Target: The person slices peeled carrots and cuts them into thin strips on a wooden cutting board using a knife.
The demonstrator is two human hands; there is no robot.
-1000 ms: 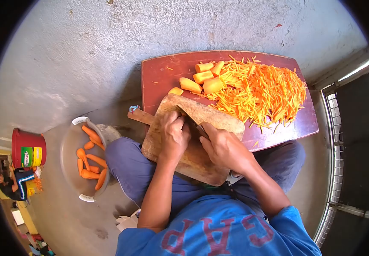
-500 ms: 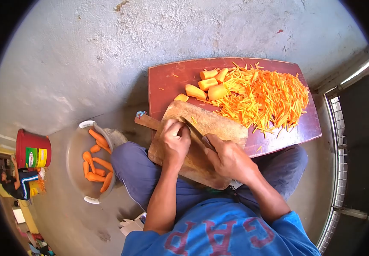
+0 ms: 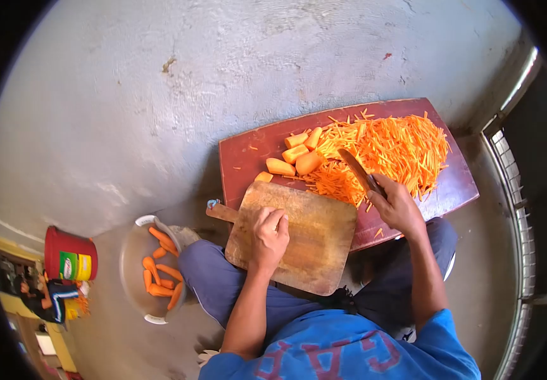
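My left hand (image 3: 270, 235) is closed, its knuckles over the wooden cutting board (image 3: 314, 244); whatever its curled fingers hold, if anything, is hidden. The board lies across my lap, with its handle pointing left. In my right hand (image 3: 400, 206) is a knife (image 3: 354, 166), gripped by its handle beyond the board's right edge. The blade points up and left, over the near side of a large pile of carrot strips (image 3: 400, 149). Several peeled carrot chunks (image 3: 280, 167) lie left of the pile on the dark red table (image 3: 248, 149).
On the floor at left stands a grey basin (image 3: 128, 278) with several whole carrots (image 3: 161, 290). Farther left are a red bucket (image 3: 71, 250) and another person (image 3: 45, 297). A rough wall (image 3: 235, 63) rises behind the table, and a metal grille (image 3: 519, 228) runs along the right.
My right hand has carried the knife up and right, off the board to the pile of strips. The cut strips on the board are gone. My left hand stays closed at the board.
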